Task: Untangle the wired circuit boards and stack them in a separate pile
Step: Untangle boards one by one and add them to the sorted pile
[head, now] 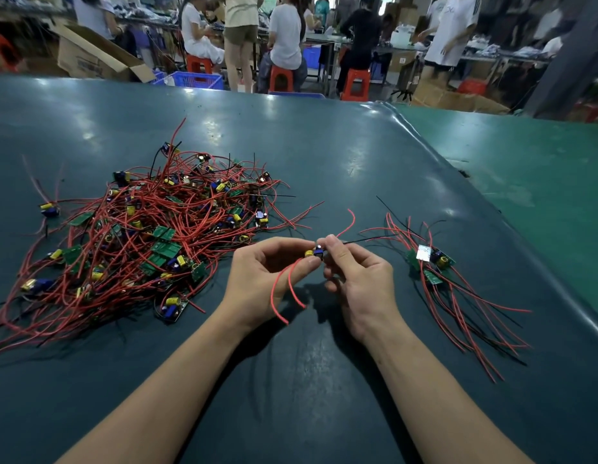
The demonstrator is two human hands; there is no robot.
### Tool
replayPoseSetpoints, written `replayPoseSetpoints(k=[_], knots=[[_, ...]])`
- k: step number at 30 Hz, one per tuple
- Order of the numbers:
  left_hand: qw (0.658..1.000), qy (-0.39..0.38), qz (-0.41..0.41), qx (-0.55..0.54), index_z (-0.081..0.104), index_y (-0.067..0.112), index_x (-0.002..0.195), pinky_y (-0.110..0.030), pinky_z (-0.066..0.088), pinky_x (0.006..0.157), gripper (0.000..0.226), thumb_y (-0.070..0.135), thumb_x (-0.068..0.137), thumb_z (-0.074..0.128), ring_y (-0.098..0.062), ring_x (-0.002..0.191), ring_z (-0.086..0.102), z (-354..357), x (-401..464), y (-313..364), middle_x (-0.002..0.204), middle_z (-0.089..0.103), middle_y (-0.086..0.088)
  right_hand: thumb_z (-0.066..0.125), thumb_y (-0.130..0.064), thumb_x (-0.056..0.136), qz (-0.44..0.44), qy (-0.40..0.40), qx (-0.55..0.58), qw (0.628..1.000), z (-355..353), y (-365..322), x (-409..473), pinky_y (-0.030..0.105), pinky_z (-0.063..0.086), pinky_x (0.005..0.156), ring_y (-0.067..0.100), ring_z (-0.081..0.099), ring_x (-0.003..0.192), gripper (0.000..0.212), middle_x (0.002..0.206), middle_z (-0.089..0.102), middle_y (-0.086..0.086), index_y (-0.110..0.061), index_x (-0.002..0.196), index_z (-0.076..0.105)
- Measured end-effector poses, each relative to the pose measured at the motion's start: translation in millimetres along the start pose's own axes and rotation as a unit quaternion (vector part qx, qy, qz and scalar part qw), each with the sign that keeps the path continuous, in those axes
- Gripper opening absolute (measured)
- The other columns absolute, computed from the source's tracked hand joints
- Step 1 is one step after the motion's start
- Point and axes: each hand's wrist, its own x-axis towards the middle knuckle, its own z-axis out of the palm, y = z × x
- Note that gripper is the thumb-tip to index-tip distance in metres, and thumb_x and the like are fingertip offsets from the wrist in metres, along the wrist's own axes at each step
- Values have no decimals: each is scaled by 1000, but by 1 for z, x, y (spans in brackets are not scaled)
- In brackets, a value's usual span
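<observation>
left hand (257,272) and right hand (354,272) both pinch one circuit board (316,253) above the bench (324,155). tangled heap (150,236) left; small pile (431,262) right.

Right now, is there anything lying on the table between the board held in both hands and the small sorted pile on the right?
Nothing visible blocks it. Both the left hand and the right hand pinch the circuit board above the table. Toward the sorted pile lie only that pile's own thin wire ends.

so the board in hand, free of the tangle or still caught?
Free. The board, pinched by left hand and right hand, hangs its red wires clear of the big pile.
</observation>
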Motion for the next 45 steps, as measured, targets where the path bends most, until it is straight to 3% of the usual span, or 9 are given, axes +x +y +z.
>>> replayPoseSetpoints(k=[10, 16, 21, 28, 34, 36, 38, 41, 45], knots=[[995, -40, -87, -18, 79, 14, 89, -17, 53, 70, 20, 13, 69, 78, -10, 75, 68, -12, 3, 3, 86, 76, -6, 70, -25, 75, 68, -111, 35, 991, -5, -5, -2, 15, 32, 40, 5, 44, 51, 21, 66, 60, -3, -12, 88, 79], [998, 6, -61, 4, 75, 7, 90, -15, 52, 69, 23, 2, 68, 80, -6, 71, 68, -9, 1, 8, 79, 76, -2, 72, -20, 85, 17, 18, 36, 999, -8, -6, 7, 14, 28, 36, 3, 41, 44, 12, 58, 55, -4, -11, 78, 77], [999, 14, -47, 17, 74, 2, 92, -12, 51, 68, 23, -6, 71, 78, -3, 71, 68, -10, -1, 11, 78, 76, 0, 73, -16, 87, -81, 141, 2, 987, -13, -8, 15, 18, 30, 36, 6, 40, 41, 24, 52, 54, -4, -12, 64, 69], [999, 11, -39, 6, 75, 2, 92, -14, 52, 69, 30, 7, 63, 81, -7, 73, 70, -12, -2, 11, 80, 76, -3, 69, -11, 90, -135, 218, 59, 965, -22, -13, 21, 17, 27, 37, 5, 35, 38, 38, 47, 48, -6, -16, 53, 63], [996, 63, -37, -58, 80, 19, 83, -19, 52, 72, 22, 12, 64, 86, -11, 76, 68, -18, 2, 7, 83, 76, -2, 61, -14, 96, -163, 257, 165, 938, -31, -21, 22, 17, 23, 37, 8, 38, 38, 20, 54, 47, -3, -10, 77, 66], [991, 102, -42, -70, 79, 19, 86, -22, 52, 77, 22, 14, 66, 86, -13, 81, 67, -22, 5, 5, 86, 75, -2, 60, -14, 96, -113, 223, 150, 957, -31, -19, 21, 15, 22, 37, 7, 37, 37, 17, 53, 48, -4, -9, 80, 65], [993, 104, -36, -36, 78, 17, 89, -20, 52, 77, 22, 15, 68, 84, -10, 81, 68, -20, 5, 4, 86, 76, 0, 68, -20, 90, -27, 102, 69, 992, -20, -10, 12, 13, 21, 35, 5, 34, 36, 17, 51, 48, -6, -5, 83, 65], [998, 59, -27, -1, 76, 14, 90, -14, 51, 72, 24, 12, 66, 81, -5, 77, 70, -12, 1, 6, 84, 77, 3, 71, -35, 77, 46, -65, -2, 997, 0, 3, -1, 13, 22, 33, 4, 32, 36, 38, 53, 50, -4, 2, 85, 70], [999, -3, -32, 2, 74, 11, 88, -13, 51, 72, 24, 4, 66, 79, -3, 76, 70, -8, -2, 9, 82, 76, 4, 68, -18, 88, 47, -52, 34, 997, -1, 2, 1, 14, 22, 32, 3, 31, 35, 15, 53, 50, -4, -11, 77, 75]])
